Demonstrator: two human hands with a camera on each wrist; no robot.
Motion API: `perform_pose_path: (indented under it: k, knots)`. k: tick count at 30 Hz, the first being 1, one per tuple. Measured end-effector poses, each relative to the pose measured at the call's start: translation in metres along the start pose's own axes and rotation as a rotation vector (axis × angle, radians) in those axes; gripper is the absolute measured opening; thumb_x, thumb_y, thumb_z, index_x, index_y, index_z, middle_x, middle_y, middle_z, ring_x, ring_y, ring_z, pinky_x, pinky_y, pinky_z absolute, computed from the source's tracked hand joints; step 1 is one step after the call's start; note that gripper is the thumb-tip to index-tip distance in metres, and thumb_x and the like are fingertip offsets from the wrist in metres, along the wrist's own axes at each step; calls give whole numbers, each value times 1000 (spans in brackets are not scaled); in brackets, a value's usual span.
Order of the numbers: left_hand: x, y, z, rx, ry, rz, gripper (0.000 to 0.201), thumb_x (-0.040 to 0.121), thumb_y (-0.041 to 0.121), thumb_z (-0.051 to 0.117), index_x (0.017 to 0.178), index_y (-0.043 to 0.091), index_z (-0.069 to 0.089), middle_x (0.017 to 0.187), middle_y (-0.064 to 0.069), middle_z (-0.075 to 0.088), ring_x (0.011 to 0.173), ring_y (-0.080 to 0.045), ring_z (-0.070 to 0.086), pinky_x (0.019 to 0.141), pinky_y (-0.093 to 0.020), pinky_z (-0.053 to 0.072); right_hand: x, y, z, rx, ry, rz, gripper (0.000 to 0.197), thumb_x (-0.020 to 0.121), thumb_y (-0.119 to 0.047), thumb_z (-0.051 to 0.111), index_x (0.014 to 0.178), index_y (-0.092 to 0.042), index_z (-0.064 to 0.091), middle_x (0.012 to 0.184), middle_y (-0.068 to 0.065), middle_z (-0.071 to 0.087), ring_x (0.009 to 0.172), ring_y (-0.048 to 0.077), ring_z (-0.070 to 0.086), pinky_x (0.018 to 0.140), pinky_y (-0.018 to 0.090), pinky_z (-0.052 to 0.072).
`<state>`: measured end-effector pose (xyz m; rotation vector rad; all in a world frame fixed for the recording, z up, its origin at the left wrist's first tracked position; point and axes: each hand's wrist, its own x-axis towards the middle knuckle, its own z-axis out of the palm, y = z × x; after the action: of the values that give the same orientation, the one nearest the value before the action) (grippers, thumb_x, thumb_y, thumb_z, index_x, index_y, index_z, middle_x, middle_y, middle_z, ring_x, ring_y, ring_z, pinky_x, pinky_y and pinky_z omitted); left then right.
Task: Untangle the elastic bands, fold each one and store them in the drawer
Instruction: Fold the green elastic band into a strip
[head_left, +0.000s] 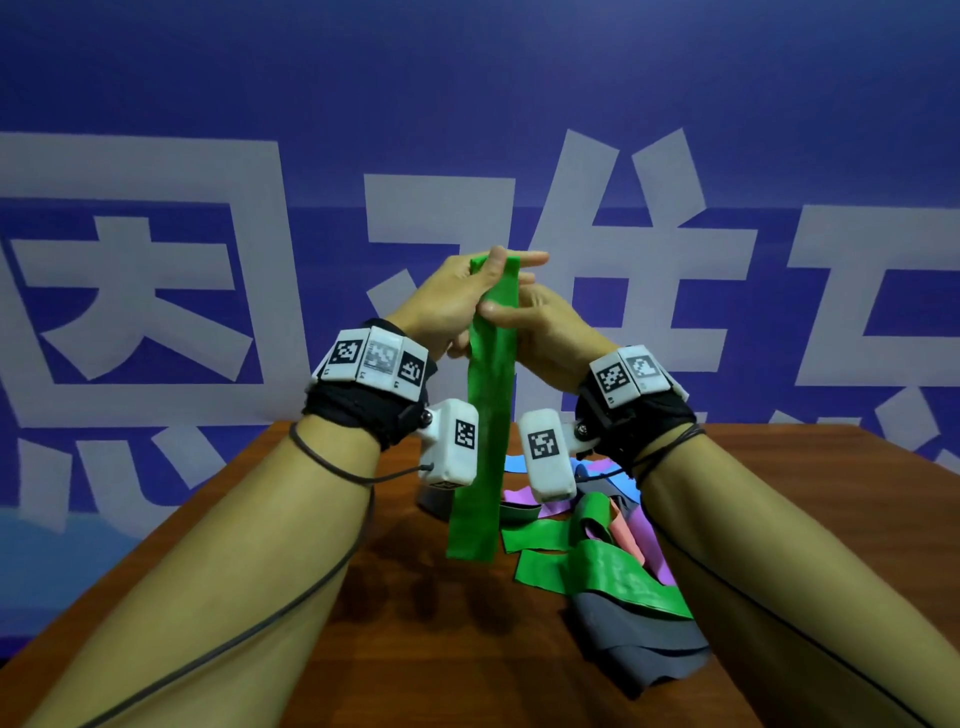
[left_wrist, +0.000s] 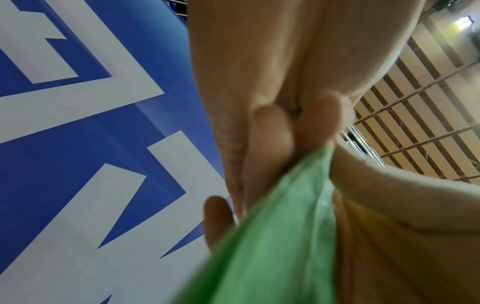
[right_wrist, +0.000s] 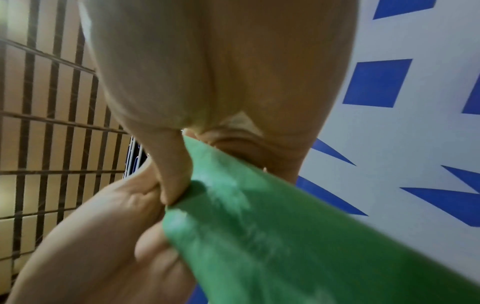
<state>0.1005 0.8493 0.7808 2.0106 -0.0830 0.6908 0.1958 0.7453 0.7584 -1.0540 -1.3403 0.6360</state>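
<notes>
A long green elastic band (head_left: 485, 415) hangs straight down from both raised hands, its lower end just above the wooden table (head_left: 415, 649). My left hand (head_left: 457, 293) pinches the band's top end, with the index finger stretched out to the right. Just below, my right hand (head_left: 524, 319) grips the band, thumb across its front. The left wrist view shows fingertips curled onto the green band (left_wrist: 280, 236); the right wrist view shows the thumb pressed on the band (right_wrist: 259, 226). No drawer is in view.
A tangled heap of bands (head_left: 608, 551) in green, purple, pink, blue and grey lies on the table, below the right forearm. A blue wall with large white characters (head_left: 156, 291) stands behind the table's far edge.
</notes>
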Motion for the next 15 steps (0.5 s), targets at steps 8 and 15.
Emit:
perform_pose_path:
  k: [8, 15]
  knots:
    - [-1, -5, -5, -13, 104, -7, 62, 108, 42, 24, 101, 0, 70, 102, -7, 76, 89, -19, 73, 78, -32, 56, 1, 15, 13, 14, 39, 55, 24, 106, -13, 38, 90, -3, 54, 58, 1, 53, 53, 15, 52, 65, 32, 52]
    - [-10, -22, 7, -368, 226, -90, 52, 107, 42, 31, 87, 6, 62, 98, -23, 73, 61, -32, 65, 38, -22, 45, 1, 29, 19, -26, 58, 86, 34, 108, -17, 33, 82, -4, 52, 54, -5, 51, 45, 8, 44, 51, 24, 47]
